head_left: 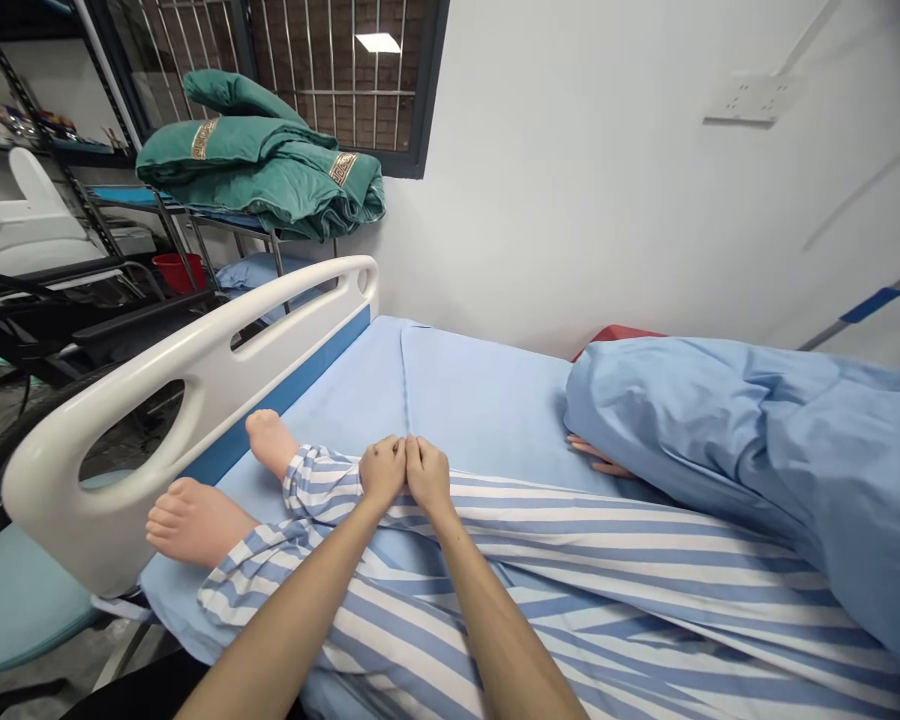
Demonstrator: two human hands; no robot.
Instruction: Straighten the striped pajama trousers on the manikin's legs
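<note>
Across the foot of the hospital bed point(480, 400), the left hand point(381, 470) and right hand point(429, 477) lie side by side, fingertips touching, on the blue-and-white striped pyjama trousers point(585, 560) of a bare-footed care manikin point(195, 520) (whether they pinch the cloth is hard to tell). Both feet rest near the white footboard point(195, 370); a blue quilt point(742, 450) bulks beside the legs, with the manikin's hand point(598, 456) poking from beneath it.

No legible text or labels

Bed rail point(187, 400) blocking left, blue blanket point(750, 470) blocking right, sheet point(480, 400) open past hands point(405, 472)
</note>
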